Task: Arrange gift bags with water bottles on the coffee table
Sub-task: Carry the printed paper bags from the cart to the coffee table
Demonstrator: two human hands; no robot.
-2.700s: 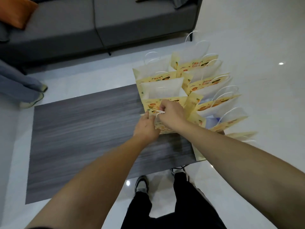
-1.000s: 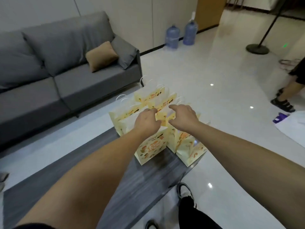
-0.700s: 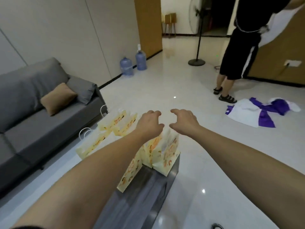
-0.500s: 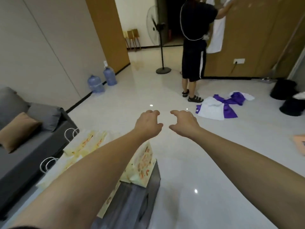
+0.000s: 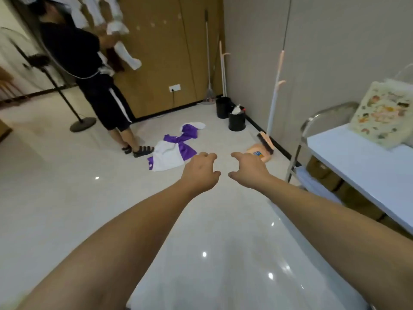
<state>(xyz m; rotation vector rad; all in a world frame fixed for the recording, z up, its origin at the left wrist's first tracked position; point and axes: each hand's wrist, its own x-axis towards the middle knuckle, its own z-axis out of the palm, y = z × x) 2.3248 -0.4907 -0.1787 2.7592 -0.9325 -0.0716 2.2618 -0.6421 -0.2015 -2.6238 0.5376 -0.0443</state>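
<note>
My left hand [image 5: 200,173] and my right hand [image 5: 248,171] are stretched out side by side over the shiny white floor, fingers loosely curled, holding nothing. One yellow printed gift bag [image 5: 382,115] with white handles stands on a white-topped metal cart [image 5: 357,157] at the right. The coffee table and the other gift bags are out of view. No water bottle shows.
A person in black [image 5: 93,81] stands at the back left by a brown wall, next to a fan stand [image 5: 80,123]. Purple and white cloth [image 5: 176,148] lies on the floor. Two black bins [image 5: 231,113], brooms and an orange dustpan [image 5: 260,152] line the right wall. Cardboard boxes sit under the cart.
The view has swung right, away from the coffee table and sofa. My hands let go of the gift bags and now hover empty over the floor; the cart has come into view.
</note>
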